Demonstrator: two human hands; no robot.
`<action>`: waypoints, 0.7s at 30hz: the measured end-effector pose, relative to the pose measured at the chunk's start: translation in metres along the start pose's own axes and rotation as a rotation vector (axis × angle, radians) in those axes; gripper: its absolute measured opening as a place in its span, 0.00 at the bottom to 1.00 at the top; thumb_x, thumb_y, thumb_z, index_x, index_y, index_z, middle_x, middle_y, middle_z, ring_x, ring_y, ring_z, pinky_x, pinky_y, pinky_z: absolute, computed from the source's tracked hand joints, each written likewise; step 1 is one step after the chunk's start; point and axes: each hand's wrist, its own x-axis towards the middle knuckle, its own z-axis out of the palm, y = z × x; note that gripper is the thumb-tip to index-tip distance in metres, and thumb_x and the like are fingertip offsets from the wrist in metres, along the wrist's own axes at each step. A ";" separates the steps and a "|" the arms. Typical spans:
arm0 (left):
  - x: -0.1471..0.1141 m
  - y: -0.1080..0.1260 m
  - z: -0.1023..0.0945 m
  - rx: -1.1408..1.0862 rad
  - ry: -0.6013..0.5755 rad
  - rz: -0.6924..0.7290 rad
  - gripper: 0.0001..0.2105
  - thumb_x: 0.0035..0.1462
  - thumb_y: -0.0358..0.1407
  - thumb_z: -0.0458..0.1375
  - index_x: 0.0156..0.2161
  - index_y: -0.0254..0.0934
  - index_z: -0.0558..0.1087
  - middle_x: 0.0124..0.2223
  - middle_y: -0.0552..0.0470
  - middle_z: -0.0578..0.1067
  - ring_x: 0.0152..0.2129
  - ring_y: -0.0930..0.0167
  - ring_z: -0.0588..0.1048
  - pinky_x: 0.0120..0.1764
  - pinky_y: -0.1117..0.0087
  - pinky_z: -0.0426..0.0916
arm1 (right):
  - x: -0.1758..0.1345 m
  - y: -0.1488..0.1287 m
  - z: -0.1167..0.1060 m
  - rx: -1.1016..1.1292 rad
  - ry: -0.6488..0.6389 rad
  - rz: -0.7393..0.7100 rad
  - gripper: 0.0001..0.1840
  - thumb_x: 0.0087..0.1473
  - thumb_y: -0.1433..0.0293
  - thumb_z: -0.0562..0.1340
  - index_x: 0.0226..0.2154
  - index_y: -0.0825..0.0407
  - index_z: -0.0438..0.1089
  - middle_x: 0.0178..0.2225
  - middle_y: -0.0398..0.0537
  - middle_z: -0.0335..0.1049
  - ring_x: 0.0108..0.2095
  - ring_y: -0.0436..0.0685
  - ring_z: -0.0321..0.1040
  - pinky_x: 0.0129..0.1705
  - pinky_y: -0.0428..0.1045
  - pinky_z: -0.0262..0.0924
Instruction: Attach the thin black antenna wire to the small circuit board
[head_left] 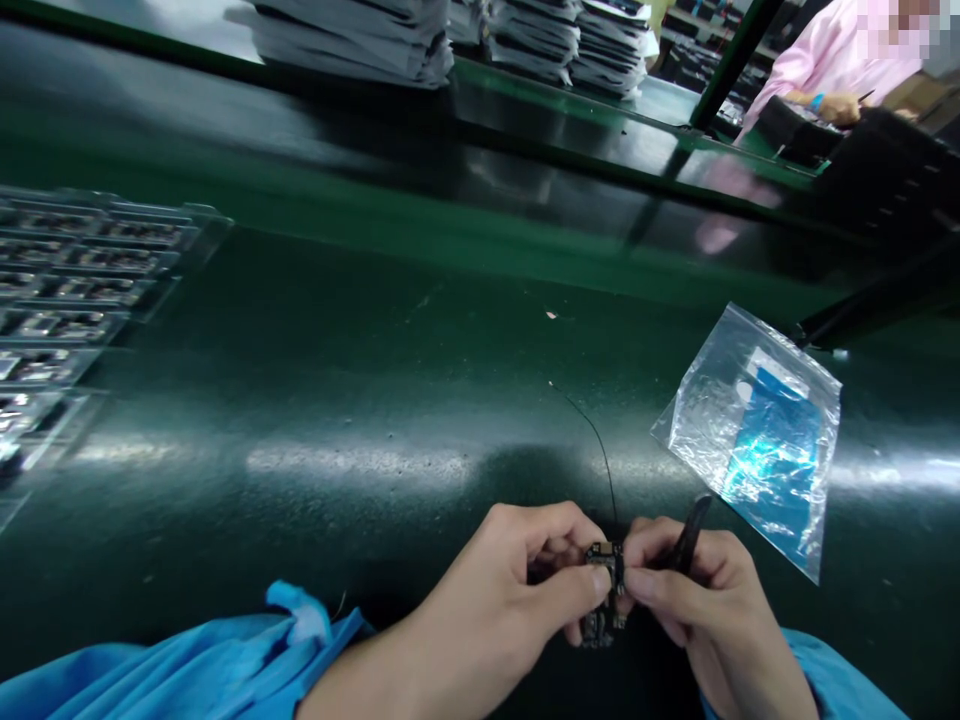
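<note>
Both hands (pixel 600 590) pinching small board (pixel 604 590), open bench (pixel 337 400) ahead

Small circuit board (pixel 604 590), pinched between the left hand (pixel 502 590) and right hand (pixel 686 590): dark, matt, with small metallic parts. Thin wire (pixel 592 435) rising from it: black, smooth. Tweezers (pixel 688 535) in the right hand: black, semi-gloss. Work surface (pixel 360 400) beneath the hands: dark green, glossy, smooth, lightly scuffed. Bag (pixel 757 435) just right of the hands: clear, crinkled, shiny plastic holding glossy blue film. Trays (pixel 67 290) far left: transparent moulded plastic. Sleeves (pixel 187 665): blue cloth, matt.
</note>
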 end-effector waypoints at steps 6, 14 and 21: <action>-0.001 -0.004 0.003 0.290 0.059 0.042 0.08 0.53 0.33 0.50 0.25 0.33 0.68 0.21 0.57 0.66 0.20 0.76 0.64 0.26 0.74 0.58 | 0.001 0.003 0.001 -0.067 0.012 -0.069 0.05 0.38 0.75 0.62 0.16 0.55 0.69 0.15 0.40 0.61 0.17 0.46 0.48 0.20 0.45 0.39; 0.000 -0.004 0.003 0.377 0.078 0.040 0.09 0.53 0.32 0.50 0.24 0.34 0.67 0.20 0.58 0.65 0.19 0.76 0.63 0.25 0.75 0.56 | 0.005 0.004 -0.004 -0.056 -0.036 0.021 0.03 0.37 0.75 0.63 0.17 0.55 0.68 0.16 0.39 0.59 0.17 0.45 0.46 0.18 0.44 0.38; 0.001 -0.007 -0.001 0.211 0.027 0.045 0.08 0.54 0.34 0.51 0.27 0.33 0.68 0.22 0.57 0.66 0.21 0.76 0.65 0.26 0.74 0.60 | 0.003 0.001 -0.003 -0.022 -0.044 0.041 0.02 0.38 0.74 0.64 0.18 0.56 0.71 0.16 0.41 0.61 0.16 0.45 0.47 0.17 0.44 0.35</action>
